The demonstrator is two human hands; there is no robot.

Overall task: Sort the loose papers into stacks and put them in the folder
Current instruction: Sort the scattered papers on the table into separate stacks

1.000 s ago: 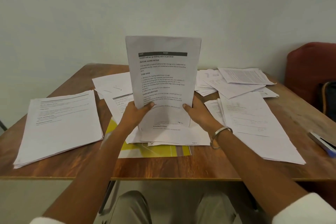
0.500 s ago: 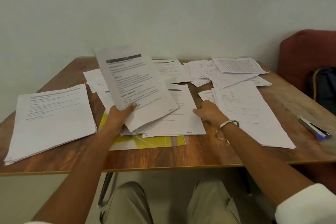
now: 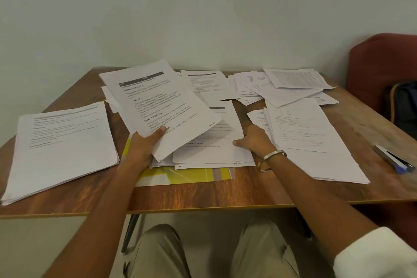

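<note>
Two hands work the near edge of your table (image 3: 203, 196): your left hand (image 3: 144, 144) pinches a thin sheaf of printed sheets (image 3: 158, 106) by its lower corner, thumb on top, tilted above the yellow folder (image 3: 187, 175), while your right hand (image 3: 255, 140) rests with curled fingers on the central sheet (image 3: 216, 149), pinning it. Light and floppy, the sheets will likely sag and slide, so hold them at an edge and support underneath. Beyond lie a squared stack (image 3: 61, 149) at left and loose papers (image 3: 282, 88) toward the wall.
</note>
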